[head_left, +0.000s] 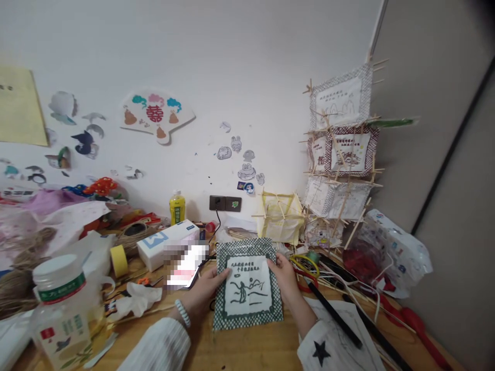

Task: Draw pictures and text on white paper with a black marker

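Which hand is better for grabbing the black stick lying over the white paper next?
Probably the right hand: the black stick lies on that side, closer to it. The left hand is farther, across the green patterned sheet that both hands hold.

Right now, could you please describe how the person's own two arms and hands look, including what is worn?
The left hand and the right hand wear no gloves. The white ribbed-looking fabric left sleeve ends behind a pale, coiled wristband. The white fabric right sleeve bears a dark five-pointed star.
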`<state>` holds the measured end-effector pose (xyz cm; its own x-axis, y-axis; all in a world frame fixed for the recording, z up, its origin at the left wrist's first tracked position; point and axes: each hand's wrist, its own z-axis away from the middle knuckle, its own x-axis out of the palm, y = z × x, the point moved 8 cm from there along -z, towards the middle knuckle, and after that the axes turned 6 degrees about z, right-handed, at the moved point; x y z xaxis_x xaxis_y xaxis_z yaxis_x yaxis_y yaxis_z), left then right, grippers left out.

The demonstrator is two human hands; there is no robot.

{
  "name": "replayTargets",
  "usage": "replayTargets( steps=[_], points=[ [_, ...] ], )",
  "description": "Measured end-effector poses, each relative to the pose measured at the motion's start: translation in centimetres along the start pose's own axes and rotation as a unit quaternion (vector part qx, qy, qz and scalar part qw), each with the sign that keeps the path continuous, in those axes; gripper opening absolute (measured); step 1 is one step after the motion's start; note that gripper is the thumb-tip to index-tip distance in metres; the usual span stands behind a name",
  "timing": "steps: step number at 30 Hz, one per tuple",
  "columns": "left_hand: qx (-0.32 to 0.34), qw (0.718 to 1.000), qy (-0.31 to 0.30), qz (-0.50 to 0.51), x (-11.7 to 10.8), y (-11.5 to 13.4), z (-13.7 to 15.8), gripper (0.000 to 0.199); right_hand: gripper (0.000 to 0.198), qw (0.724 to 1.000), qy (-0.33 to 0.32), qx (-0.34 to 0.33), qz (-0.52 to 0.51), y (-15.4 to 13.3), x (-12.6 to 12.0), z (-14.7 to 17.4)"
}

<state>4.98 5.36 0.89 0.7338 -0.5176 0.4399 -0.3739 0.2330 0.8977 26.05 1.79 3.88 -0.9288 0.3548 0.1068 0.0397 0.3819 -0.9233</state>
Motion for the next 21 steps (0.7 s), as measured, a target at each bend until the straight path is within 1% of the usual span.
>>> replayTargets(
  steps=[2,6,10,12,14,17,21],
  points=[
    [0.013,1.000,-0.006,-0.012,-0.3,-0.1,-0.4,0.030,0.025,1.000,0.010,-0.005,-0.008,-0.2,-0.4,-0.2],
    [0.049,0.998,-0.016,-0.035,-0.6,0.6,-0.6,0.023,0.029,1.000,0.000,-0.012,-0.017,-1.0,-0.4,-0.1],
    [0.063,0.996,-0.034,-0.061,-0.3,1.3,-0.4,0.025,0.037,1.000,-0.019,-0.010,-0.013,-1.5,0.1,0.2],
    [0.063,0.995,-0.037,-0.069,-0.2,1.4,-0.3,0.027,0.035,0.999,-0.039,0.002,0.003,-1.3,0.5,0.4],
    [0.061,0.995,-0.035,-0.070,-0.2,1.3,-0.3,0.025,0.032,0.999,-0.045,0.011,0.021,-1.1,0.6,0.4],
    [0.059,0.996,-0.023,-0.067,-0.3,1.0,-0.3,0.021,0.028,0.999,-0.026,0.007,0.040,-0.9,0.1,0.4],
    [0.067,0.996,-0.014,-0.060,-0.2,1.1,-0.4,0.023,0.025,0.999,-0.013,0.002,0.053,-0.9,-0.2,0.3]
  ],
)
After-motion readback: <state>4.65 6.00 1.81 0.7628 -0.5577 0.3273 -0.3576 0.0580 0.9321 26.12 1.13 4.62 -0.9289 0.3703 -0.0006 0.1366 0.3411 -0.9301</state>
